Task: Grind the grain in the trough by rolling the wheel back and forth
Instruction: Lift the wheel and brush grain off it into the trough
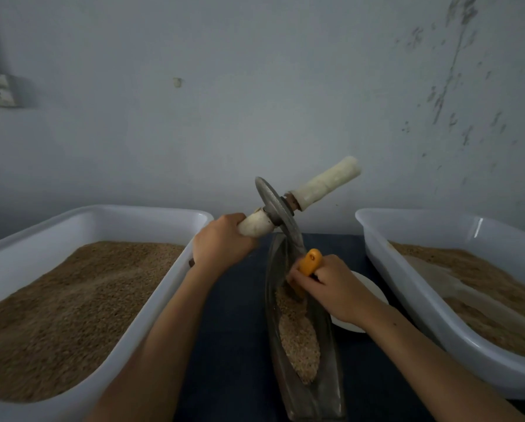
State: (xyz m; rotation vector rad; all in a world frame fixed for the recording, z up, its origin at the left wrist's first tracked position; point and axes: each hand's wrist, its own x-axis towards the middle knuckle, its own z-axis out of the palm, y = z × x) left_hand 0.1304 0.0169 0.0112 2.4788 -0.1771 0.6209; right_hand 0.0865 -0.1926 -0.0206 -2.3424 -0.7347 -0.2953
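Left hand [221, 239] grips the near white handle of the wheel [278, 213], tipping it up so only its lower rim sits at the far end of the trough [331, 345]; right hand [331, 287] holds an orange-handled tool [310, 263] (a brush or scraper, its working end hidden) down in the grain [299, 339]. This looks like gathering grain between passes rather than grinding. Next, the tool should come out, the right hand take the free handle [328, 184], and the wheel settle level.
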